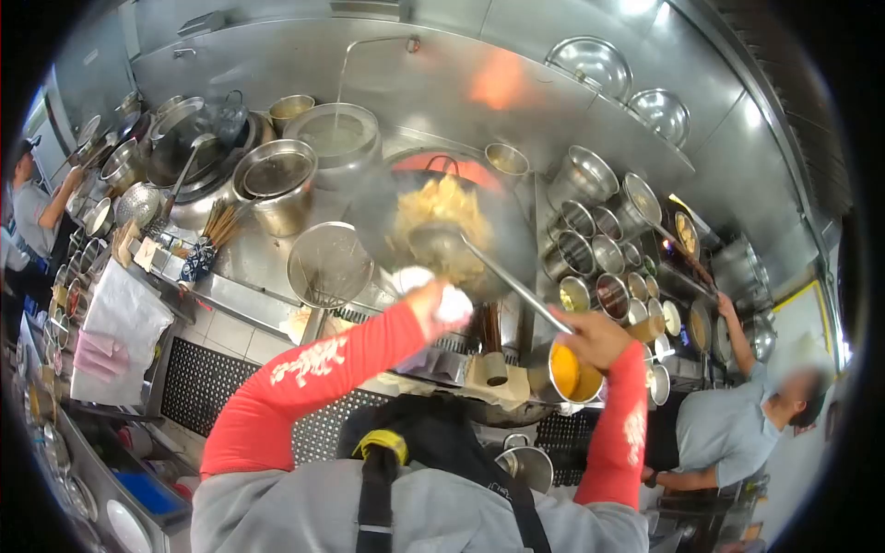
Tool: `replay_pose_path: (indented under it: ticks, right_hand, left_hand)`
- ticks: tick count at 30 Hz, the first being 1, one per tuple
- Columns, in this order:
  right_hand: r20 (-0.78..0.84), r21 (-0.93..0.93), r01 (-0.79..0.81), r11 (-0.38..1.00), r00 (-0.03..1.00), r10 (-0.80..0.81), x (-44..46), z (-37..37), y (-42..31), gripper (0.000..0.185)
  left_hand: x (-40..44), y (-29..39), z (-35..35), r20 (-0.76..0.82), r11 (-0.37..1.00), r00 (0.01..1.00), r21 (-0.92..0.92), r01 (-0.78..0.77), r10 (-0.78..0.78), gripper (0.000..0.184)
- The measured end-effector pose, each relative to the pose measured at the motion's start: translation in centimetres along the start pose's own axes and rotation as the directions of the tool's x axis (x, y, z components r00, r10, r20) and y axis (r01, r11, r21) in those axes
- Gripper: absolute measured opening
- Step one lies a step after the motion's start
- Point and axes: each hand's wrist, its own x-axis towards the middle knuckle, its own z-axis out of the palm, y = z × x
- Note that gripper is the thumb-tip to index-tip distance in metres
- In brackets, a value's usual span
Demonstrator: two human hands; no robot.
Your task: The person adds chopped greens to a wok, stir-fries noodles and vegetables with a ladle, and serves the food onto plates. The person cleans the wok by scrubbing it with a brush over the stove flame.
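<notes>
A large dark wok (512,244) sits over the glowing burner, with pale yellow-brown food (442,207) heaped in it and blurred by motion or steam. My left hand (429,306) is closed around a folded white cloth (454,304) at the near rim of the wok. The rim under the cloth is hidden. My right hand (595,339) grips the end of a long metal ladle (516,286). Its bowl lies in the wok against the food. Just below that hand stands a pot of orange liquid (576,373).
Left of the wok are a round strainer (330,264) and a steel stockpot (275,184). Several metal seasoning containers (608,253) crowd the right side. Another person (728,419) at the right holds a long handle; one more person (37,198) works at far left.
</notes>
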Motion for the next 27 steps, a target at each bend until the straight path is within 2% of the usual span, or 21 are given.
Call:
replay_pose_path:
  ticks: [1,3,4,5,6,8,10,12,15,18,20,23,26,27]
  right_hand:
    - [-0.039,-0.007,0.046,0.999,0.998,-0.046,1.9,1.5,1.2,0.049]
    - [-0.217,-0.169,0.178,0.969,0.953,-0.213,5.6,5.2,4.7,0.049]
    - [-0.245,-0.216,0.142,0.966,0.950,-0.194,5.8,5.2,4.0,0.049]
    - [-0.276,-0.248,0.100,0.964,0.946,-0.169,5.1,6.2,3.0,0.048]
    - [-0.304,-0.275,0.055,0.960,0.942,-0.141,3.9,7.1,2.2,0.048]
    - [-0.217,-0.244,-0.004,0.970,0.975,-0.051,-0.8,4.2,-0.2,0.047]
    - [-0.227,-0.125,0.141,0.982,0.959,-0.167,-4.3,2.8,0.0,0.048]
    - [-0.135,0.029,0.006,1.000,0.991,-0.002,-5.9,2.5,-0.2,0.049]
    - [-0.213,-0.071,0.109,0.991,0.969,-0.122,-3.7,3.9,2.9,0.048]
    - [-0.277,0.203,-0.094,0.975,0.949,0.149,0.2,5.9,6.8,0.049]
    - [-0.277,0.509,-0.180,0.842,0.891,0.358,2.8,7.2,7.1,0.050]
    - [-0.451,0.706,0.068,0.705,0.811,0.373,8.1,10.2,7.2,0.054]
    - [-0.487,0.638,0.027,0.770,0.788,0.376,13.3,13.8,6.8,0.059]
    - [-0.387,0.736,0.009,0.677,0.827,0.409,13.2,13.8,5.8,0.060]
  left_hand:
    - [-0.5,1.7,1.4,-0.091,0.993,0.995,-0.113,0.023,-0.034,0.018]
    - [2.6,-1.4,-2.9,-0.059,0.996,0.998,-0.090,-0.028,0.023,0.018]
    - [3.7,-2.4,-4.2,-0.035,0.994,0.997,-0.078,-0.072,0.069,0.018]
    - [2.4,-3.5,-4.0,-0.118,0.992,0.993,-0.127,-0.011,-0.004,0.017]
    - [2.2,-5.4,-5.5,-0.162,0.998,0.987,-0.066,-0.017,0.006,0.017]
    - [2.5,-4.8,-5.2,-0.198,0.997,0.977,-0.014,-0.080,0.076,0.018]
    - [0.3,-3.3,-3.3,-0.221,0.992,0.968,-0.004,-0.126,0.122,0.018]
    - [2.7,-0.5,-2.7,-0.206,0.990,0.970,-0.024,-0.136,0.128,0.021]
    - [6.2,1.8,-1.5,-0.213,0.986,0.963,0.025,-0.166,0.167,0.025]
    - [8.5,1.8,-1.5,-0.222,0.984,0.959,0.062,-0.167,0.177,0.026]
    - [9.4,1.6,-1.6,-0.225,0.989,0.964,0.079,-0.126,0.141,0.025]
    - [9.2,1.9,-1.6,-0.147,0.992,0.988,0.107,0.062,-0.046,0.027]
    - [10.5,2.0,-2.6,-0.066,0.989,0.990,0.080,0.127,-0.122,0.028]
    - [10.7,2.2,-2.9,-0.045,0.989,0.991,0.072,0.132,-0.129,0.027]
